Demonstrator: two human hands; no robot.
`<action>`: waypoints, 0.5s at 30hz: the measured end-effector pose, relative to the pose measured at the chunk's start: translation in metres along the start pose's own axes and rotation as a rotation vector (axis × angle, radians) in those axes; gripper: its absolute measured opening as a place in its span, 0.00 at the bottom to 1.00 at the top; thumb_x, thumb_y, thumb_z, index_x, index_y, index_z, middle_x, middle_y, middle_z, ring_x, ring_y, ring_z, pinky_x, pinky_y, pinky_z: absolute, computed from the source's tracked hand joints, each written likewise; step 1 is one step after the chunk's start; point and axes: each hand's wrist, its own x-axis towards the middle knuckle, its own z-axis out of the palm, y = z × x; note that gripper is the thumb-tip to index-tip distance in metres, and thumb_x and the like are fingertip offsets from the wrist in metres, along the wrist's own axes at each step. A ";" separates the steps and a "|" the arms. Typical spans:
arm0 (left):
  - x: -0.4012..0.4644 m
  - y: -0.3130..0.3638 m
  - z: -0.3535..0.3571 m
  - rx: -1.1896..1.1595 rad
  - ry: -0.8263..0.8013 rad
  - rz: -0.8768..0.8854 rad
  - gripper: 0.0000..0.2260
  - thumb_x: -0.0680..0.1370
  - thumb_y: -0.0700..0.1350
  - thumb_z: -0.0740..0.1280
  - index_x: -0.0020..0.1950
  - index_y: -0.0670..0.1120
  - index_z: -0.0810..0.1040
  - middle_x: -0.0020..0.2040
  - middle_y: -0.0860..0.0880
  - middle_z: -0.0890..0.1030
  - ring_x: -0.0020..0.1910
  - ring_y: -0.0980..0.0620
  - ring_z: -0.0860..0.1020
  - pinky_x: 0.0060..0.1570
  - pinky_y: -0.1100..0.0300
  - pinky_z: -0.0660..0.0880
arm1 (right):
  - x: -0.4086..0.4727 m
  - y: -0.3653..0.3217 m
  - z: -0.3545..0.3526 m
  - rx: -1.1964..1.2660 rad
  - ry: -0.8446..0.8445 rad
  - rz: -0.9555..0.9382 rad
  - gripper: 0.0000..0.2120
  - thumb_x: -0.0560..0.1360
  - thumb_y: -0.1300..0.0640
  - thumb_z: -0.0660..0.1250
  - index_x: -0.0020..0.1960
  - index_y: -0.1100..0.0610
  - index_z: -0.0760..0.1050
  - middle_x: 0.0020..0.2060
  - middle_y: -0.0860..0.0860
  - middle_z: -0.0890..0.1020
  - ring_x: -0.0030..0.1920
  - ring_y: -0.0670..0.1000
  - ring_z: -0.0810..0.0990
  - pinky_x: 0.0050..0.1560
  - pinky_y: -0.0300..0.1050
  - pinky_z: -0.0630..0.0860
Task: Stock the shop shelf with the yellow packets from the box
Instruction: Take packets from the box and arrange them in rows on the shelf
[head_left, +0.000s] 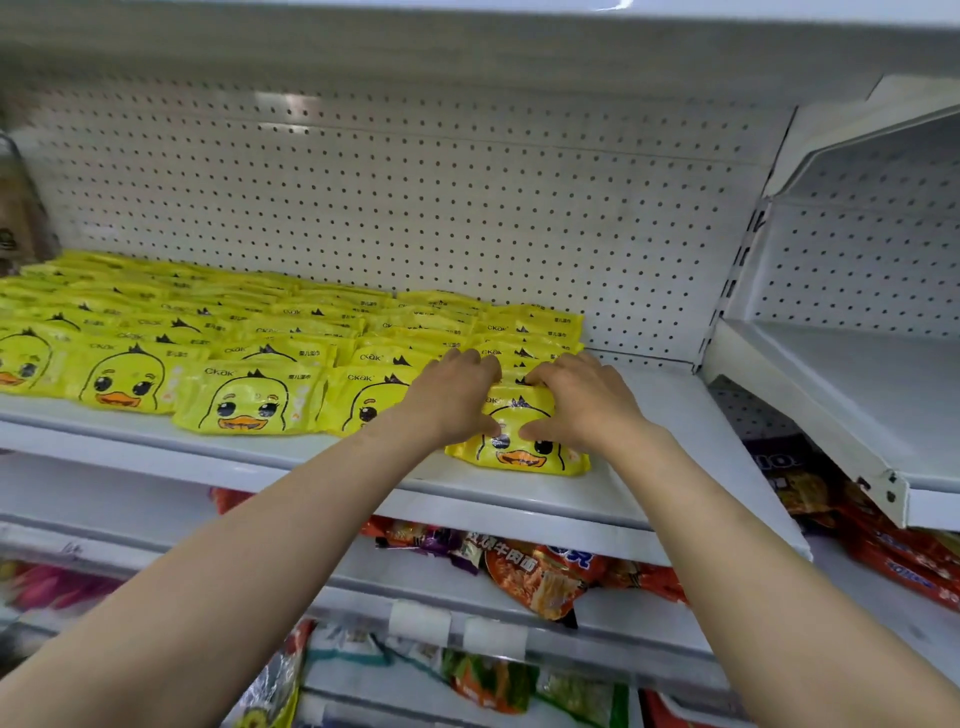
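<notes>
Rows of yellow duck-face packets lie flat on the white shelf, filling its left and middle. At the right end of the front row a yellow packet lies by the shelf's front edge. My left hand grips its upper left corner, thumb on the front and fingers over the top. My right hand grips its upper right corner the same way. The box is out of view.
A white pegboard wall backs the shelf. Bare shelf surface lies to the right of the packets. An adjoining white shelf unit stands at the right. Noodle and snack packs fill the lower shelves. A brownish item sits far left.
</notes>
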 end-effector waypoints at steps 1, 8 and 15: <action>-0.003 -0.001 0.000 -0.020 0.018 -0.006 0.31 0.69 0.56 0.76 0.68 0.48 0.70 0.60 0.45 0.74 0.63 0.43 0.70 0.57 0.50 0.70 | 0.002 -0.004 -0.004 -0.012 0.019 -0.004 0.32 0.69 0.35 0.70 0.70 0.46 0.70 0.64 0.50 0.74 0.67 0.54 0.67 0.63 0.52 0.68; -0.039 -0.046 -0.037 -0.103 0.121 -0.095 0.32 0.69 0.52 0.77 0.70 0.49 0.69 0.64 0.44 0.73 0.65 0.42 0.70 0.61 0.49 0.71 | 0.015 -0.043 -0.044 0.071 0.088 -0.016 0.27 0.76 0.44 0.68 0.72 0.50 0.69 0.69 0.53 0.71 0.70 0.56 0.67 0.66 0.52 0.68; -0.136 -0.142 -0.085 -0.067 0.245 -0.256 0.29 0.73 0.56 0.72 0.71 0.48 0.69 0.67 0.44 0.71 0.67 0.42 0.69 0.64 0.50 0.69 | 0.010 -0.157 -0.062 0.179 0.225 -0.175 0.25 0.78 0.44 0.66 0.71 0.51 0.70 0.69 0.53 0.72 0.69 0.56 0.69 0.65 0.48 0.67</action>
